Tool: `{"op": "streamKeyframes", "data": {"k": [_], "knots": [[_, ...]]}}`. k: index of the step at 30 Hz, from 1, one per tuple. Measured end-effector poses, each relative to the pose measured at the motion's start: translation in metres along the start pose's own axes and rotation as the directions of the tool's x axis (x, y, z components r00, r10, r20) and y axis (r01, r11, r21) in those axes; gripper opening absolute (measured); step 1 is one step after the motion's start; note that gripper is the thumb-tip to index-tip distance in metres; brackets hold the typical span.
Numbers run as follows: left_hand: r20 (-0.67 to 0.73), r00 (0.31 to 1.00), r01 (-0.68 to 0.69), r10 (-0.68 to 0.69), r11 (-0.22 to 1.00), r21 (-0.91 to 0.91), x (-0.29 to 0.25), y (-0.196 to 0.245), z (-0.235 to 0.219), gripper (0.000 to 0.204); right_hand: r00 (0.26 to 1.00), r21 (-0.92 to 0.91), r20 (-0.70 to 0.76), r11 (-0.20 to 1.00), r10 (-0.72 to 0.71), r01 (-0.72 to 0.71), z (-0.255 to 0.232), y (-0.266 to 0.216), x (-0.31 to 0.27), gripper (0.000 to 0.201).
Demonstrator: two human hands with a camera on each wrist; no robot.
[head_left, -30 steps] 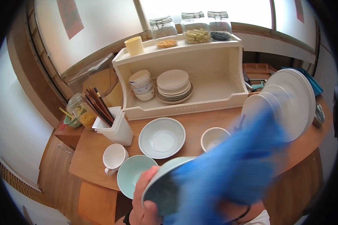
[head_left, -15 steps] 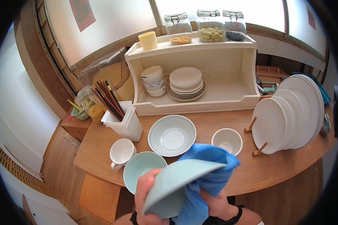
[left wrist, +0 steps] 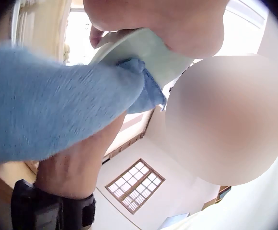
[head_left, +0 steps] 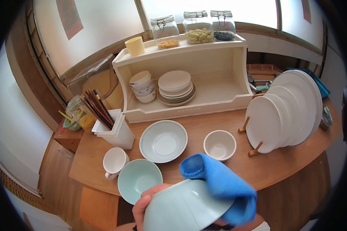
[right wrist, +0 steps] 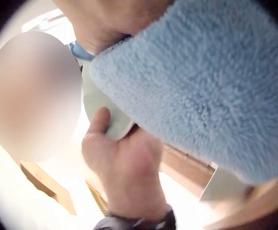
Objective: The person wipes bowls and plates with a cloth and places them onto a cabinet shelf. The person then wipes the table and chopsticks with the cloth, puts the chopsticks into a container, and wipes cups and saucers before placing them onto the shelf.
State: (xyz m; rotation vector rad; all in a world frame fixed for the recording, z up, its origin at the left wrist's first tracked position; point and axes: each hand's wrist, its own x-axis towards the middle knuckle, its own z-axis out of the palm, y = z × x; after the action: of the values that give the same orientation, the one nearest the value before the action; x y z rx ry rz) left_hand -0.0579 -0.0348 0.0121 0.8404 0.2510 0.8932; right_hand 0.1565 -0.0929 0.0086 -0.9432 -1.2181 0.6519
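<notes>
A pale green bowl [head_left: 181, 210] is tilted over the table's near edge, its outer side facing the head camera. My left hand [head_left: 144, 204] grips its left rim; in the right wrist view the left hand's thumb [right wrist: 100, 120] lies on the bowl [right wrist: 96, 98]. A blue cloth [head_left: 229, 188] drapes over the bowl's right side. My right hand [right wrist: 117, 19] holds the cloth [right wrist: 196, 86], its fingers mostly hidden by cloth and bowl. Another pale green bowl [head_left: 140, 181] stands upright on the table beside the left hand.
Behind are a wide bowl [head_left: 163, 141], a small white bowl [head_left: 219, 145] and a white cup [head_left: 115, 161]. White plates [head_left: 264, 123] stand in a wooden rack at right. A utensil holder [head_left: 117, 133] is at left; a cream shelf [head_left: 219, 104] holds dishes, with jars on top.
The held bowl has turned, showing more of its outer side. The cloth now hangs over its right side. The head view has shifted, so the table things appear slightly further left.
</notes>
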Motion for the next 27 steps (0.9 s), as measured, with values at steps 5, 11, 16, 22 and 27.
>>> {"op": "streamKeyframes", "data": {"k": [5, 11, 16, 22, 27], "knots": [[0.47, 0.865, -0.161, 0.175, 0.984, -0.07, 0.009, -0.028, -0.024, 0.055, 0.999, -0.213, -0.01, 0.976, -0.044, 0.041, -0.005, 0.009, -0.027, 0.047], [0.674, 0.507, -0.805, 0.537, 0.016, 0.593, 0.032, 0.026, 0.022, 0.016, 0.984, -0.302, 0.145, 0.942, -0.104, 0.144, 0.009, 0.026, -0.037, 0.048], [0.609, 0.771, -0.598, 0.185, -0.118, 0.793, 0.003, 0.072, 0.002, 0.048, 0.966, -0.455, 0.186, 0.855, -0.182, 0.249, -0.01, 0.025, -0.043, 0.048], [0.176, 0.898, -0.212, 0.403, 0.047, 0.976, -0.006, 0.099, -0.012, 0.042, 0.72, 0.404, -0.005, 0.66, 0.694, -0.634, -0.023, 0.007, -0.073, 0.056], [-0.28, 0.946, 0.141, 0.162, 0.574, 0.807, -0.011, 0.124, -0.043, 0.04, 0.976, -0.161, -0.163, 0.972, 0.145, -0.171, -0.026, -0.027, -0.031, 0.039]]}}
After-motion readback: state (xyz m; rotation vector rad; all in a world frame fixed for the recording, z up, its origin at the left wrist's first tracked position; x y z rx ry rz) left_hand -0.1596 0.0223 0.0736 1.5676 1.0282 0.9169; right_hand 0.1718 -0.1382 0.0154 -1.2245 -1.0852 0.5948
